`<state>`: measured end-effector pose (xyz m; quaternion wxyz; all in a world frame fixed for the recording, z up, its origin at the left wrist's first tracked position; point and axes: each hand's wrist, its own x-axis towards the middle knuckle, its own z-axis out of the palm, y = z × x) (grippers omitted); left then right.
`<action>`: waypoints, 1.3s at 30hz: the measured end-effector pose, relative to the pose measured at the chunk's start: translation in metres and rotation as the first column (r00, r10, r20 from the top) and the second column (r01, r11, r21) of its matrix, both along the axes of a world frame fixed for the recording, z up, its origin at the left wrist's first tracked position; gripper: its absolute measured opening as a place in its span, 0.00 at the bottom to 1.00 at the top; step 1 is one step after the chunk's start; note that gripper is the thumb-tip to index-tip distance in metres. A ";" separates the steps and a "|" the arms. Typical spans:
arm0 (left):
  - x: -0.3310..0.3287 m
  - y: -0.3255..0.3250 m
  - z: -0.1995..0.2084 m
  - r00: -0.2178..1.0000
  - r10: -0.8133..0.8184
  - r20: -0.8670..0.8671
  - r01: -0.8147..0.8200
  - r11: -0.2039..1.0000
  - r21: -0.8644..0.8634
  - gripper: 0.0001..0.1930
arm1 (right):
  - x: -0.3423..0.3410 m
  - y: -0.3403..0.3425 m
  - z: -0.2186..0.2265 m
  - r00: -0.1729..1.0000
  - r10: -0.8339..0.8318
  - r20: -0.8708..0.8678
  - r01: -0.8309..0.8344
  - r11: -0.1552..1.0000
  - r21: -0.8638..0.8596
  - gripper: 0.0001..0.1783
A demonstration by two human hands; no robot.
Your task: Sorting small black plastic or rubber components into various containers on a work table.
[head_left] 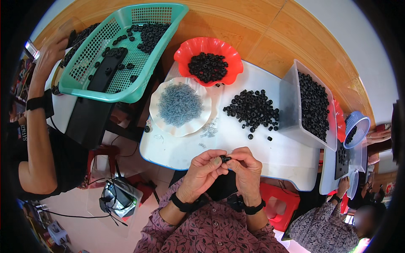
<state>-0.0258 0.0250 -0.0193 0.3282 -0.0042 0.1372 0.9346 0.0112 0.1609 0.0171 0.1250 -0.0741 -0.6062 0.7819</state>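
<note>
A small black plastic part (225,158) is pinched between the fingertips of both hands, just off the near table edge. My left hand (201,173) grips it from the left, thumb and forefinger closed on it. My right hand (244,169) meets it from the other side, also pinched shut. The fingers partly cover the part. Beyond them, a white wavy-rimmed plate (155,110) holds a heap of small metal springs (180,104), and some loose springs (209,129) lie beside it. A pile of black round parts (252,109) sits on the table (236,148).
A red scalloped bowl (182,59) and a clear bin (291,99) hold black parts. At left a green basket (126,98) stands near another person's arm (40,139). A red stool (280,206) is below right. Another person (325,227) works at right.
</note>
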 end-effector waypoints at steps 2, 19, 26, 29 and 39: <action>0.000 0.000 0.000 1.000 0.007 -0.001 -0.007 1.000 -0.011 0.13 | 0.000 0.000 -0.001 1.000 -0.001 -0.006 0.001 0.999 0.036 0.07; 0.002 0.000 -0.001 0.999 0.041 -0.023 -0.042 0.995 -0.090 0.12 | 0.001 -0.001 0.011 0.998 -0.063 -0.021 0.066 0.902 0.427 0.08; 0.003 -0.001 -0.006 0.996 0.060 -0.069 -0.067 0.993 -0.100 0.12 | 0.001 -0.001 0.018 0.992 -0.026 -0.126 0.106 0.725 0.680 0.09; 0.004 -0.002 -0.005 0.995 0.058 -0.077 -0.067 0.991 -0.113 0.12 | 0.000 -0.004 0.023 0.992 -0.013 -0.126 0.097 0.718 0.689 0.09; 0.007 0.000 -0.014 0.997 0.071 -0.020 -0.073 0.991 -0.110 0.10 | -0.002 -0.001 0.022 0.993 0.028 -0.112 0.064 0.675 0.735 0.08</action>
